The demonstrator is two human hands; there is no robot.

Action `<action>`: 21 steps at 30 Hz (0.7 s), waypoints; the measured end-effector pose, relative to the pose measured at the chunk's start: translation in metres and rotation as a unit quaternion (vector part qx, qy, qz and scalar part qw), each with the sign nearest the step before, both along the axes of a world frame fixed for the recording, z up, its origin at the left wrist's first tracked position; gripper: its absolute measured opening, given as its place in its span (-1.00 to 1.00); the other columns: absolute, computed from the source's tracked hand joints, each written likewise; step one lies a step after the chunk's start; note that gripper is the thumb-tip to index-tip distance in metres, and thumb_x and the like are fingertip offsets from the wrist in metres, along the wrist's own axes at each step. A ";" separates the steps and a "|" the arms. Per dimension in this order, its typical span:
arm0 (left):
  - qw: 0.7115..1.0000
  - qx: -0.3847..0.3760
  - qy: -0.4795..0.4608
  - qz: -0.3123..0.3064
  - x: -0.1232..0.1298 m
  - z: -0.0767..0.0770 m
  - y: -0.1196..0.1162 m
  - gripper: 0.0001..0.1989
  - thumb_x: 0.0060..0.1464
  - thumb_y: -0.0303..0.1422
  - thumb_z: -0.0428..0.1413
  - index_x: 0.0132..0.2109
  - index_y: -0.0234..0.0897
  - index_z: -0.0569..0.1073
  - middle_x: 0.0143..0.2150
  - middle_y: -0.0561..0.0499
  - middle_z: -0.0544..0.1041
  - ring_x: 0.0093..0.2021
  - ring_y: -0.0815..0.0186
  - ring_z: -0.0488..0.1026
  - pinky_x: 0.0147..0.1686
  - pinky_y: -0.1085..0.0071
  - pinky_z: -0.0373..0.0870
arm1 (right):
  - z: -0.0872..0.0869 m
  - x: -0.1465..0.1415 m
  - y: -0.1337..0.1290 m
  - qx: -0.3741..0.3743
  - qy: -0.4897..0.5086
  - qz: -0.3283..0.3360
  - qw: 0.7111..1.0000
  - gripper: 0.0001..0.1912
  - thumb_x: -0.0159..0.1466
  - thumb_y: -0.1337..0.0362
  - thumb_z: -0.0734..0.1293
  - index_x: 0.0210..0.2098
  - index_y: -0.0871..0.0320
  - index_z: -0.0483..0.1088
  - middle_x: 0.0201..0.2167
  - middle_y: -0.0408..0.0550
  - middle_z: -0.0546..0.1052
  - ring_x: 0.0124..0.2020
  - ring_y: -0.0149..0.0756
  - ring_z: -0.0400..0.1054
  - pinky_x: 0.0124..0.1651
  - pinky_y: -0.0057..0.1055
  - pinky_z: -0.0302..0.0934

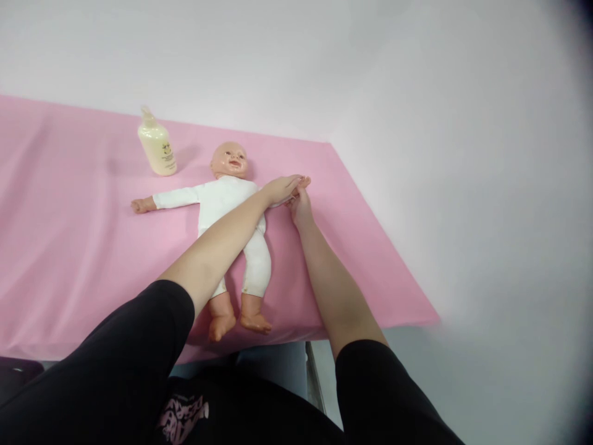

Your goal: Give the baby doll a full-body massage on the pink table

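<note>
A baby doll [222,201] in a white body suit lies on its back, head away from me and feet near the table's front edge. Its arm on the right side is stretched out, and both my hands are at the end of it. My left hand [281,189] lies over the doll's forearm and hand, fingers together. From below and the right, my right hand [301,207] holds the doll's hand [306,182], whose small fingers stick out beyond mine. The doll's other arm points left with nothing touching it.
A pump bottle [158,148] of pale yellow liquid stands left of the doll's head. Pink cloth [69,247] covers the table, whose right edge slants toward the front. A pale wall rises behind.
</note>
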State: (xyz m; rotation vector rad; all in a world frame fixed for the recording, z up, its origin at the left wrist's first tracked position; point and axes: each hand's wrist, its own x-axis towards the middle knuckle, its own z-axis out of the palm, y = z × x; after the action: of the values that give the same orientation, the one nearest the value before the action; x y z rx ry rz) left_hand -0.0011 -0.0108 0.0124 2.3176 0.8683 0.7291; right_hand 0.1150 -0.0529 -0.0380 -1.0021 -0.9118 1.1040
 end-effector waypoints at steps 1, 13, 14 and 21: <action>1.000 0.000 0.003 -0.002 0.000 0.000 -0.001 -0.44 0.49 -0.20 -0.27 0.38 -0.30 0.40 0.41 -0.14 0.45 0.39 0.20 0.40 0.40 0.31 0.23 | 0.000 0.000 0.000 -0.001 0.004 0.000 1.000 -0.35 0.27 -0.26 0.29 0.22 -0.07 0.31 -0.15 -0.11 0.56 -0.31 -0.32 0.43 -0.29 -0.35 0.27; 1.000 0.011 0.013 0.001 -0.001 0.006 -0.006 -0.48 0.45 -0.23 -0.18 0.36 -0.30 0.42 0.33 -0.17 0.53 0.27 0.15 0.51 0.28 0.29 0.36 | 0.001 0.004 0.001 0.010 0.020 0.020 1.000 -0.30 0.32 -0.40 0.14 0.08 0.00 0.42 -0.21 -0.05 0.57 -0.27 -0.24 0.45 -0.26 -0.32 0.33; 1.000 0.013 0.009 -0.001 -0.001 0.006 -0.006 -0.49 0.45 -0.23 -0.15 0.35 -0.31 0.42 0.32 -0.18 0.54 0.25 0.15 0.52 0.28 0.29 0.37 | 0.001 0.003 0.002 0.010 0.037 0.013 0.999 -0.34 0.35 -0.36 0.14 0.07 0.01 0.43 -0.20 -0.05 0.57 -0.26 -0.25 0.46 -0.29 -0.34 0.32; 1.000 -0.018 -0.007 0.008 0.000 0.003 -0.006 -0.46 0.41 -0.22 -0.01 0.42 -0.31 0.32 0.26 -0.17 0.57 0.16 0.19 0.55 0.20 0.32 0.42 | 0.003 -0.001 0.007 -0.002 0.110 -0.007 0.994 -0.55 0.35 -0.09 0.19 -0.03 0.05 0.49 -0.24 -0.12 0.57 -0.30 -0.34 0.45 -0.37 -0.47 0.30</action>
State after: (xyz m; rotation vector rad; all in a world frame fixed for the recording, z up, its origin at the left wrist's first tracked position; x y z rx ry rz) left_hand -0.0009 -0.0163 0.0154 2.2731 0.8876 0.7304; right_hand 0.1136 -0.0459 -0.0346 -0.8680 -0.7233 1.1790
